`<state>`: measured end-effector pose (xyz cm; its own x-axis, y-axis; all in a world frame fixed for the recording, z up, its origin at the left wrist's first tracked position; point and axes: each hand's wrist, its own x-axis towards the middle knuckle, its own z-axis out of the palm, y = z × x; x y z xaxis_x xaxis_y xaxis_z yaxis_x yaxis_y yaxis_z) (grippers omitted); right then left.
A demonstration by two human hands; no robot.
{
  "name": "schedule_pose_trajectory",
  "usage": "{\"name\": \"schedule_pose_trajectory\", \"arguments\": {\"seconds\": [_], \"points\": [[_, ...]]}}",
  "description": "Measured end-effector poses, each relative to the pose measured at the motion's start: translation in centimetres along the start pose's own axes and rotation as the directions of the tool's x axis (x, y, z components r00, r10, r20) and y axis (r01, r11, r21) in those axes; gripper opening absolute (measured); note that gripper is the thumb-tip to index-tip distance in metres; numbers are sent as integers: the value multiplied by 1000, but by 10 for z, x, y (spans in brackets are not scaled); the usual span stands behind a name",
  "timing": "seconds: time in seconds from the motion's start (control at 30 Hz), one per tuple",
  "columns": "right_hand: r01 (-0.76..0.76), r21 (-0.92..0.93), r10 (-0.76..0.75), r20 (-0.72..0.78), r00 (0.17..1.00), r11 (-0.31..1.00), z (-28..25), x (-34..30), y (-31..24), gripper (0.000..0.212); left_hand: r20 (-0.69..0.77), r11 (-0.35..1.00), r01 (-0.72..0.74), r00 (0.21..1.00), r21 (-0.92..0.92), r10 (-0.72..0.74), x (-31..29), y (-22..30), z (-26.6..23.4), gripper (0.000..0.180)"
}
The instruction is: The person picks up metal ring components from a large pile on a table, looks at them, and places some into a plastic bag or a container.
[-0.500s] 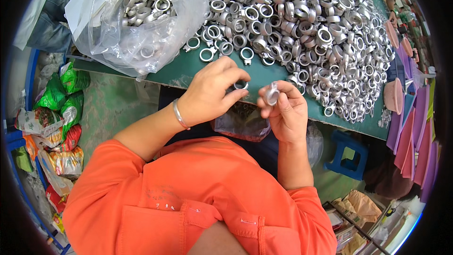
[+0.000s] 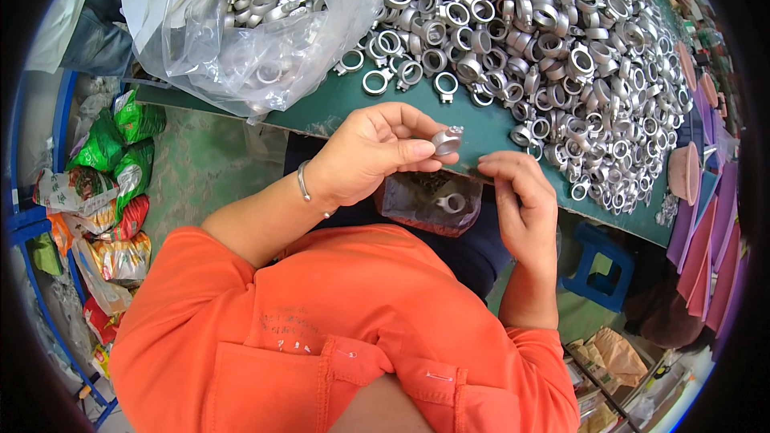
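My left hand [image 2: 373,147] pinches a grey metal ring clamp [image 2: 447,142] with a small lug on top, between thumb and fingers, just off the table's near edge. To its right, my right hand [image 2: 525,202] is at the edge with fingers loosely bent and thumb apart; no part shows in it. Below and between the hands, a dark plastic-lined container [image 2: 409,212] sits at my lap. Another ring clamp [image 2: 451,203] shows over it; whether it lies inside or is falling, I cannot tell. A large pile of ring clamps [image 2: 553,48] covers the table beyond.
A clear plastic bag [image 2: 200,56] with more ring clamps lies at the left of the green table [image 2: 305,116]. A blue stool [image 2: 600,266] stands below right. Pink and purple bins [image 2: 706,232] line the right side; coloured packets [image 2: 120,136] sit on the left shelf.
The ring clamp in my right hand has left it, and one now shows over the container. My right hand has moved right; my left hand has raised its clamp into plain view.
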<state>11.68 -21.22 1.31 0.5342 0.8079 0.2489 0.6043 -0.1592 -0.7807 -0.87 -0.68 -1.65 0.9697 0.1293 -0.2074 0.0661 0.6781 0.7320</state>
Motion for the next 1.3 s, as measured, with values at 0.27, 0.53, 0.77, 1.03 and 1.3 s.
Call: {"name": "schedule_pose_trajectory", "arguments": {"seconds": [0.27, 0.53, 0.77, 1.03, 1.3], "points": [[80, -316, -110, -80, 991, 946, 48, 55, 3, 38, -27, 988, -105, 994, 113, 109, -5, 2, 5, 32], [163, -262, -162, 29, 986, 951, 32, 37, 14, 19, 45, 779, -348, 923, 522, 382, -9, -4, 1, 41], [-276, 698, 273, 120, 955, 661, 23, 8, 14, 8, 29, 848, -326, 938, 417, 346, -4, -11, 8, 48], [-263, 965, 370, 252, 894, -20, 23, 11, 21, 20, 236, 601, -295, 955, 743, 177, -16, -6, 15, 47], [-295, 934, 369, 352, 860, -201, 16, 3, 29, 30, 214, -37, -245, 753, 969, 622, -10, 28, 4, 33]]}}
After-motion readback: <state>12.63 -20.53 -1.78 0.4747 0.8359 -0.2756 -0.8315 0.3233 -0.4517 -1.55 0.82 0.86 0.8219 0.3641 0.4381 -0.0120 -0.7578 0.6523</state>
